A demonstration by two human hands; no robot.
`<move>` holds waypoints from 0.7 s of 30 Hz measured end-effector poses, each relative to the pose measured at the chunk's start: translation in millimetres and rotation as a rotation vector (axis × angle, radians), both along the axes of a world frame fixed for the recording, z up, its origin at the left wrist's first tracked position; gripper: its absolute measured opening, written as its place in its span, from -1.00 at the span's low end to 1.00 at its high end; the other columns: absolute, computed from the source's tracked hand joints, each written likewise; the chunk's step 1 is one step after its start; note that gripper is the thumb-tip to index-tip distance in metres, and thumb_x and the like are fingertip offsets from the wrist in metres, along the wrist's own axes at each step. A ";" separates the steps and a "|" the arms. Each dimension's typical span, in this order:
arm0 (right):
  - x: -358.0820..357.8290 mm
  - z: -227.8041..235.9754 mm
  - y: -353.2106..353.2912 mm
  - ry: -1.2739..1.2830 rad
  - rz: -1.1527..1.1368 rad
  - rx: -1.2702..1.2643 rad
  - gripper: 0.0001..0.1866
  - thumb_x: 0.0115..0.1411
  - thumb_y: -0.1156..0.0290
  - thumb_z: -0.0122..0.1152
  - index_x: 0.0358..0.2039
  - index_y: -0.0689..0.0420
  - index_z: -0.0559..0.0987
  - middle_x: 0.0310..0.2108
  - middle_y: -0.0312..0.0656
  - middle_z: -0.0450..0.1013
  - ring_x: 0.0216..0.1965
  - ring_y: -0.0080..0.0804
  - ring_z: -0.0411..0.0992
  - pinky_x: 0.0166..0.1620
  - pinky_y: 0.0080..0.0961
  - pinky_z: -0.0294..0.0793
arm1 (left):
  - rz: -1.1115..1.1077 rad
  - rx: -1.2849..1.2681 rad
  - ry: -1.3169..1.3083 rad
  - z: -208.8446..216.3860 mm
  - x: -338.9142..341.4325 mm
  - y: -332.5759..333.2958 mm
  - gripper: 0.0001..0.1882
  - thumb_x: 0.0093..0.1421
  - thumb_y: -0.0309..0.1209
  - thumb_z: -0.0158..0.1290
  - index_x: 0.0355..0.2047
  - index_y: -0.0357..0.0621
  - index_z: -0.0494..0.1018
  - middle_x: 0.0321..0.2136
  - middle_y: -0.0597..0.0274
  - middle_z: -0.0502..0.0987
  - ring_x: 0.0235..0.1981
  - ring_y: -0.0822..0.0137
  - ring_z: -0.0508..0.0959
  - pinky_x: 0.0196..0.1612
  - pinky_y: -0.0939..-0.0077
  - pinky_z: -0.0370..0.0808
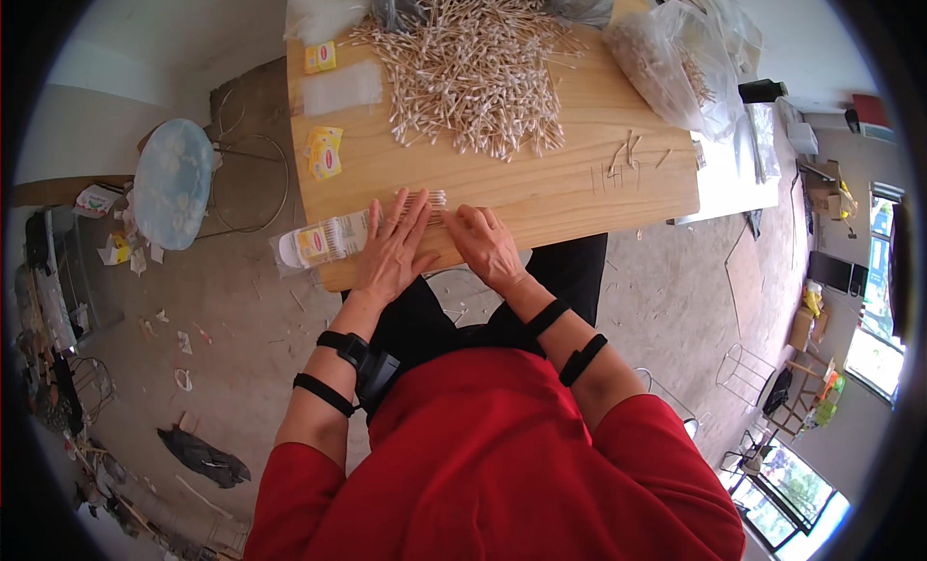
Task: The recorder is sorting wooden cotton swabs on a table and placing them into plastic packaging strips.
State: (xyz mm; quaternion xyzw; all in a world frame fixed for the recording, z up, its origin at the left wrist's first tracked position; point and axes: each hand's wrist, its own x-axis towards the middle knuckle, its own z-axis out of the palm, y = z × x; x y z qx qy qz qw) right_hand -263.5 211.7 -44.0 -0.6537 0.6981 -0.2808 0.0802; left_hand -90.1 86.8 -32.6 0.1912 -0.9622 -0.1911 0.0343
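My left hand [391,247] lies flat with fingers spread over a row of cotton swabs [435,197] near the table's front edge. Beside its wrist, to the left, a clear plastic sleeve [348,231] holds more swabs lined up, with a yellow-and-white card [315,242] inside. My right hand [486,249] is at the right end of the row, fingers bent and pressed together against the swab ends. What lies between those fingertips is mostly hidden. Further back, a large loose heap of cotton swabs [478,73] spreads over the wooden table [579,189].
Yellow cards [325,154] and a stack of clear sleeves [344,88] lie along the table's left side. A plastic bag of swabs [666,64] stands at the back right. A few stray swabs [628,151] lie at the right. A round stool [174,184] stands left of the table.
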 end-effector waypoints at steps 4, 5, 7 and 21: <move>-1.6 0.1 0.7 0.104 0.069 -0.050 -0.49 0.05 0.47 0.11 0.08 0.23 0.47 -0.05 -0.09 0.33 -0.05 -0.12 0.38 0.00 -0.26 0.45 | -0.003 -0.023 0.007 -2.2 1.9 -0.9 -0.10 0.11 -0.09 0.19 0.38 -0.09 0.08 0.43 0.32 -0.03 0.45 0.13 -0.10 0.43 -0.17 -0.19; 0.0 0.6 0.5 0.103 0.068 -0.051 -0.49 0.05 0.47 0.11 0.08 0.23 0.47 -0.05 -0.09 0.33 -0.05 -0.12 0.38 0.00 -0.26 0.45 | 0.001 -0.019 0.017 -2.3 2.7 -1.0 -0.11 0.11 -0.12 0.19 0.38 -0.08 0.06 0.43 0.32 -0.03 0.45 0.12 -0.10 0.43 -0.18 -0.19; 2.5 0.8 -1.4 0.029 0.007 -0.023 -0.49 0.06 0.48 0.15 0.09 0.22 0.46 -0.08 -0.09 0.36 -0.08 -0.12 0.39 0.00 -0.25 0.44 | 0.002 -0.017 0.028 -3.7 2.8 -1.4 -0.11 0.12 -0.15 0.19 0.38 -0.07 0.05 0.43 0.33 -0.03 0.45 0.12 -0.11 0.42 -0.19 -0.20; 11.3 2.3 -10.3 0.024 -0.120 -0.080 -0.68 0.10 0.45 0.15 -0.09 0.15 0.55 -0.18 -0.17 0.41 -0.15 -0.20 0.41 -0.09 -0.29 0.43 | 0.085 -0.061 0.031 -4.1 14.4 5.1 -0.22 0.12 -0.23 0.17 0.34 -0.08 0.17 0.41 0.35 0.04 0.45 0.14 -0.08 0.39 -0.27 -0.24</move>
